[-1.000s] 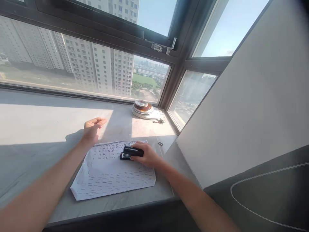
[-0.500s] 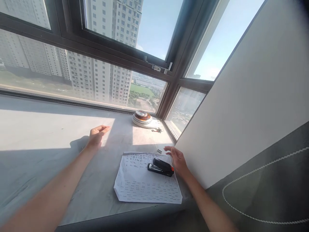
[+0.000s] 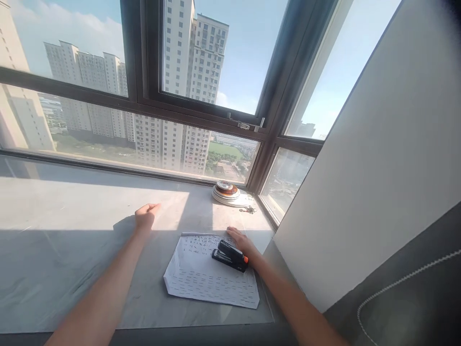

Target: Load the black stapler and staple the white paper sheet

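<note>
A printed sheet of paper lies on the grey windowsill. A black stapler with an orange end rests on the sheet's far right corner. My right hand lies flat on the paper just behind the stapler, fingers stretched out, holding nothing. My left hand hovers over the sill to the left of the paper, fingers loosely curled with nothing in them.
A stack of plates sits in the far right corner of the sill, with a small dark object beside it. A white wall rises on the right. Window frames run along the back.
My right hand let go of the stapler, which now lies on the paper's right corner, and settled flat behind it. The view tilted upward. The left hand stayed about where it was.
</note>
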The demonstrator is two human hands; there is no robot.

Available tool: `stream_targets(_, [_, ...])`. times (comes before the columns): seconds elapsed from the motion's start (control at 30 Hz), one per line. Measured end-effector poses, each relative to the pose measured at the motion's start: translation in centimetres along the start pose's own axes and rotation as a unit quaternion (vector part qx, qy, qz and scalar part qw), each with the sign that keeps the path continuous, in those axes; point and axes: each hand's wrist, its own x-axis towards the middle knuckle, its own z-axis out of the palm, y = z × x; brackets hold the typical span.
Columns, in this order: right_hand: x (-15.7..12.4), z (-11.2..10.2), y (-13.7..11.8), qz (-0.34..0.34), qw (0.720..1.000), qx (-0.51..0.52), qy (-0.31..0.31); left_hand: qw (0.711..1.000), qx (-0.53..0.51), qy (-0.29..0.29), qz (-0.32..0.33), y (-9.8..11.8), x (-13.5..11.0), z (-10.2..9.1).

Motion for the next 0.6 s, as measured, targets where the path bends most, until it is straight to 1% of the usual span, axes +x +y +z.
stream_targets(0.03, [1.3, 0.6, -1.2, -0.005, 1.000, -0.005, -0.005, 0.998, 0.057, -0.017, 0.007, -0.2, 0.0, -1.5])
stream_targets(0.1, [3.8, 1.8, -3.8, -0.028, 0.999, -0.008, -0.022, 0.987, 0.156, -0.038, 0.018, -0.8, 0.0, -5.5])
stream_targets(0.17, [6.1, 2.8, -6.4, -0.059, 0.997, -0.006, -0.046, 0.971, 0.238, -0.012, 0.017, -1.7, -0.1, -10.2])
stream_targets(0.2, [7.2, 3.2, -7.8, -0.073, 0.995, -0.004, -0.061, 0.943, 0.333, 0.006, 0.003, -2.2, -0.2, -12.4])
stream_targets(0.23, [8.2, 3.6, -9.2, -0.087, 0.993, -0.002, -0.076, 0.916, 0.401, 0.022, -0.024, -2.7, -0.4, -14.4])
stream_targets(0.27, [9.2, 4.0, -10.6, -0.101, 0.991, 0.000, -0.091, 0.897, 0.441, 0.017, -0.041, -3.2, -0.6, -16.0])
stream_targets(0.3, [10.1, 4.4, -12.0, -0.115, 0.988, 0.000, -0.104, 0.882, 0.469, 0.008, -0.047, -3.6, -0.8, -17.3])
stream_targets(0.37, [11.7, 5.1, -14.7, -0.140, 0.983, -0.001, -0.119, 0.872, 0.486, -0.006, -0.050, -4.3, -0.9, -18.5])
stream_targets(0.47, [13.5, 6.3, -18.2, -0.175, 0.977, 0.006, -0.121, 0.874, 0.484, -0.002, -0.041, -5.1, -0.4, -18.9])
stream_targets(0.53, [14.2, 6.9, -19.8, -0.209, 0.970, 0.023, -0.123, 0.877, 0.480, 0.009, -0.028, -5.7, 0.3, -19.0])
stream_targets(0.6, [14.5, 7.2, -20.8, -0.231, 0.964, 0.027, -0.126, 0.879, 0.476, 0.024, -0.010, -6.1, 0.8, -19.3])
